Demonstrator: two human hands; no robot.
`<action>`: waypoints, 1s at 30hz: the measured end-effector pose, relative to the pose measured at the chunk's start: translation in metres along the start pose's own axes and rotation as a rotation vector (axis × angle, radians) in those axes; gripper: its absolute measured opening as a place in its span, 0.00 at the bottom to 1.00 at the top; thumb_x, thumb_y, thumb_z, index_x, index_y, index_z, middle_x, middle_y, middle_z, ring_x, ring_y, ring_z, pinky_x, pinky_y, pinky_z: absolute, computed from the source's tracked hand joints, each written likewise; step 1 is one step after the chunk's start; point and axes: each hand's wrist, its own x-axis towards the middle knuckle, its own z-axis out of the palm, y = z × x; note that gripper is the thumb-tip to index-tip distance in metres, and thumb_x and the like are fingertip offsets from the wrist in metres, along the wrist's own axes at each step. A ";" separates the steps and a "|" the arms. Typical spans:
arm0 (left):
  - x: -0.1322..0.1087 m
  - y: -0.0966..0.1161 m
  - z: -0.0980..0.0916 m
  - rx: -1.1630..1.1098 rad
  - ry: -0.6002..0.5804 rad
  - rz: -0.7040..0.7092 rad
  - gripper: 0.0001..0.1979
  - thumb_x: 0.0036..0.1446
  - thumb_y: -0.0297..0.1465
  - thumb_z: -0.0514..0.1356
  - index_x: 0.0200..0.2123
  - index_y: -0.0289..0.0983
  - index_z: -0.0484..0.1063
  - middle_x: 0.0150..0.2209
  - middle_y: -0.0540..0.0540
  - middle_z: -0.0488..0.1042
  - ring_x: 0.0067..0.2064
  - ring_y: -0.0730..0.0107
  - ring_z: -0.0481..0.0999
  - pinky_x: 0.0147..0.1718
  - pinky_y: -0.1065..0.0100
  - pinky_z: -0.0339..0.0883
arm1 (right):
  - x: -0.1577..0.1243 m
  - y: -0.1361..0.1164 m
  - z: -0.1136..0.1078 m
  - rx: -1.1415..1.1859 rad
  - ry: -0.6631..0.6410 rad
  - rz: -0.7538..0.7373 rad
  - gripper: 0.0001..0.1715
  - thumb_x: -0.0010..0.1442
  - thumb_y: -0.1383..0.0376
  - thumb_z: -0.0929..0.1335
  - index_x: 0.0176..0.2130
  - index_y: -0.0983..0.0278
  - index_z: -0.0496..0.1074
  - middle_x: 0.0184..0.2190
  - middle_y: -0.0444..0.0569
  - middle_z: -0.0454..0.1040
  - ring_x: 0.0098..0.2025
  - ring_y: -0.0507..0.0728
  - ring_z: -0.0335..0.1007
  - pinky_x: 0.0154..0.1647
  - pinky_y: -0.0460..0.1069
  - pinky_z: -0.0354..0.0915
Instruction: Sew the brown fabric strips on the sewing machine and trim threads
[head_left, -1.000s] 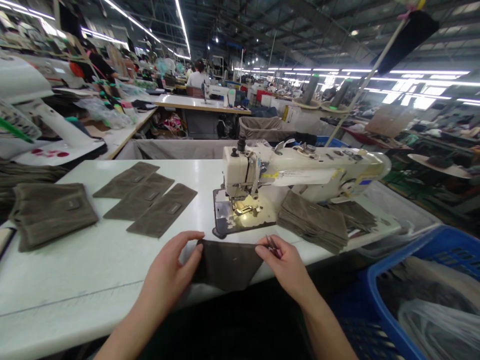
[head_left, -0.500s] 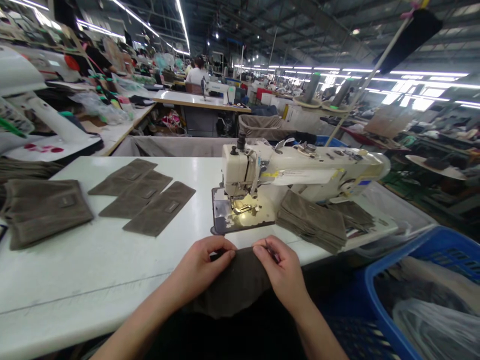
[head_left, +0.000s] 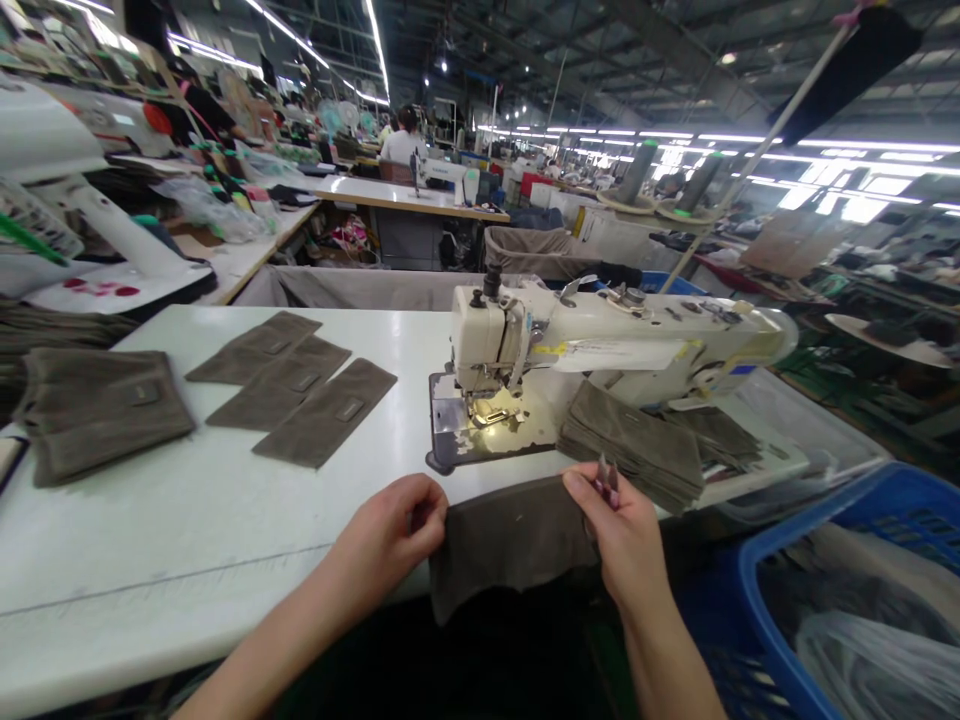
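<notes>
The dark olive-brown rectangular fabric piece (head_left: 517, 545) hangs at the front of the white tabletop (head_left: 210, 510) between your left hand (head_left: 401, 525) and right hand (head_left: 624, 525), which pinch its top edge, the right also clasping pointed metal snips (head_left: 606, 482), and stand farther apart than half a second ago.

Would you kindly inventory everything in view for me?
Table: 1, white, foreground
Cloth piece: 1, dark brown, table's front edge
Pointed tool: 1, pinkish grey, in right hand
Sewing machine: 1, cream, table's right
Labelled pieces: 3, brown, left of machine
Cloth piles: at least 4, brown, left and right
Basket: 1, blue, lower right
Thread cones: 2, grey, upper right
Background machines: several, white, left and behind
People: at least 2, white and dark tops, behind
Left hand: 1, bare, cloth's left edge
Right hand: 1, bare, cloth's right
</notes>
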 end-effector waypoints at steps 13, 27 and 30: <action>0.001 -0.005 -0.003 -0.378 0.024 -0.184 0.19 0.50 0.50 0.60 0.24 0.40 0.69 0.23 0.51 0.68 0.28 0.67 0.65 0.28 0.69 0.61 | 0.004 0.007 0.004 0.292 -0.084 0.337 0.22 0.45 0.50 0.78 0.28 0.64 0.74 0.21 0.42 0.67 0.23 0.52 0.61 0.25 0.47 0.55; -0.002 0.003 0.001 -0.319 -0.028 -0.114 0.13 0.52 0.44 0.62 0.31 0.40 0.77 0.31 0.47 0.79 0.34 0.60 0.76 0.34 0.66 0.68 | -0.003 0.004 0.023 -0.312 -0.129 -0.266 0.15 0.63 0.61 0.67 0.49 0.61 0.76 0.50 0.52 0.77 0.53 0.61 0.72 0.57 0.55 0.64; -0.001 0.008 0.003 -0.317 -0.021 -0.075 0.12 0.53 0.41 0.62 0.33 0.40 0.78 0.33 0.46 0.80 0.37 0.59 0.77 0.37 0.65 0.69 | -0.009 -0.004 0.040 -0.249 -0.354 -0.252 0.13 0.64 0.62 0.67 0.48 0.60 0.76 0.46 0.49 0.78 0.50 0.58 0.73 0.52 0.51 0.66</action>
